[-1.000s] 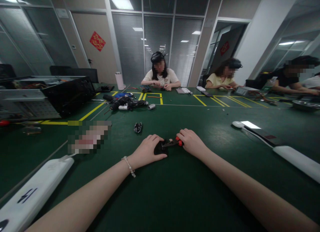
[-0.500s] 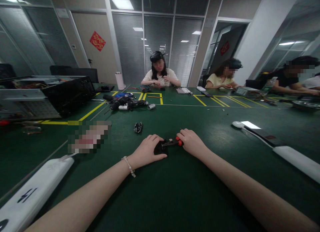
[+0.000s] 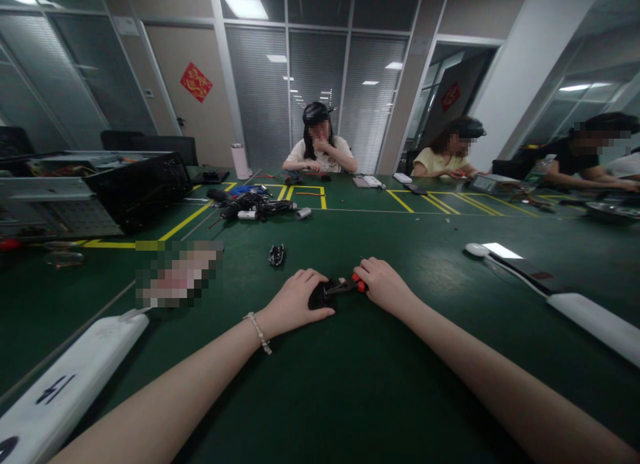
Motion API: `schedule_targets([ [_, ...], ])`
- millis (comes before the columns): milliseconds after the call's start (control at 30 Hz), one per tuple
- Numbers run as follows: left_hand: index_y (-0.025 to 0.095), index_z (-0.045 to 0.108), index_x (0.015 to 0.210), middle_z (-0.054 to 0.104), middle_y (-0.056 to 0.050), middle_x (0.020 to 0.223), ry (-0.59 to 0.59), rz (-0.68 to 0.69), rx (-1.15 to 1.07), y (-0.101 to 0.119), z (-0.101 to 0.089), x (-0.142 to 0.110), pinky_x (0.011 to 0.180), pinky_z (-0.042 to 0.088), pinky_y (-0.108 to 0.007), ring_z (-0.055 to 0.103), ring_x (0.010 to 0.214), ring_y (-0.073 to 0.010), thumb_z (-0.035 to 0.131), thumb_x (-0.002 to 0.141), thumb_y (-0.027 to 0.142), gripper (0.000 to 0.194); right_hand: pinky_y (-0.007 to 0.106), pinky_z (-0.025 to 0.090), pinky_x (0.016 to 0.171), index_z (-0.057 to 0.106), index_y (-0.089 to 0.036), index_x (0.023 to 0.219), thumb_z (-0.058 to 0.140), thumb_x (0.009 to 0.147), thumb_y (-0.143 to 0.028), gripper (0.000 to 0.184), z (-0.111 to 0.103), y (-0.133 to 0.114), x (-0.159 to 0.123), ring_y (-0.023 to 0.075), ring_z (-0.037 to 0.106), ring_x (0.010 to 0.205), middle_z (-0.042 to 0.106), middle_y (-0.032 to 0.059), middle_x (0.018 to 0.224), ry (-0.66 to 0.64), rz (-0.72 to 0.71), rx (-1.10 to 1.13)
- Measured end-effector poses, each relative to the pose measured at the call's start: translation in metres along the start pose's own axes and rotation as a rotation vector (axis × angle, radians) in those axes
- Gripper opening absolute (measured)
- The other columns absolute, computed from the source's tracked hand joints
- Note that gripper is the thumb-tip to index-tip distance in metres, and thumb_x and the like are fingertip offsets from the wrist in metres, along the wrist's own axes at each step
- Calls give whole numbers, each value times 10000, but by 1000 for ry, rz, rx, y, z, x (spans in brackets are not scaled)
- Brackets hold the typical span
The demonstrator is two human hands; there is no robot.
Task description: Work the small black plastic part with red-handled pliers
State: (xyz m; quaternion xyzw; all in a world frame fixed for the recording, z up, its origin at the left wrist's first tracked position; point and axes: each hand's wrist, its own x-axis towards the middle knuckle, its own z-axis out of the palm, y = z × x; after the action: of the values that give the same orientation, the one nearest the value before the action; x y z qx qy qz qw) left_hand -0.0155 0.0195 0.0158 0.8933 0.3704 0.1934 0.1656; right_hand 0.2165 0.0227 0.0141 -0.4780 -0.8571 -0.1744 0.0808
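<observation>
My left hand (image 3: 295, 301) is curled over a small black part (image 3: 320, 296) and presses it onto the green table mat (image 3: 350, 384). My right hand (image 3: 384, 285) is closed round the red handle of a small tool (image 3: 345, 287). The tool's dark shaft points left and its tip meets the black part. Both hands rest on the mat in the middle of the view. Another small black piece (image 3: 276, 254) lies on the mat a little beyond my left hand.
A white power strip (image 3: 65, 387) lies at the lower left and a second (image 3: 590, 321) at the right. An open black computer case (image 3: 90, 191) stands at the left. Dark tools and parts (image 3: 250, 206) are heaped further back. Three people sit working along the far side.
My hands, the tool and the black part have stayed put. The person straight across has raised a hand to the face.
</observation>
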Motion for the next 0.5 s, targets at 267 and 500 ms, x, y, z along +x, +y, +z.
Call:
schedule_targets([
  [267, 226, 460, 1119, 483, -52, 1115, 11, 9, 13, -2, 2, 0, 832, 394, -382, 454, 1004, -246, 557, 709, 537, 524, 297, 367, 709, 577, -135, 920, 483, 695, -73, 252, 2, 0, 0, 193, 476, 815, 557, 85, 893, -20, 18, -23],
  [500, 228, 464, 1105, 487, -43, 1102, 16, 17, 17, -1, 2, 1, 827, 397, -372, 456, 991, -236, 559, 714, 525, 499, 293, 356, 691, 580, -134, 896, 478, 693, -73, 235, 2, -1, 1, 195, 474, 796, 557, 86, 863, -18, 19, -55],
])
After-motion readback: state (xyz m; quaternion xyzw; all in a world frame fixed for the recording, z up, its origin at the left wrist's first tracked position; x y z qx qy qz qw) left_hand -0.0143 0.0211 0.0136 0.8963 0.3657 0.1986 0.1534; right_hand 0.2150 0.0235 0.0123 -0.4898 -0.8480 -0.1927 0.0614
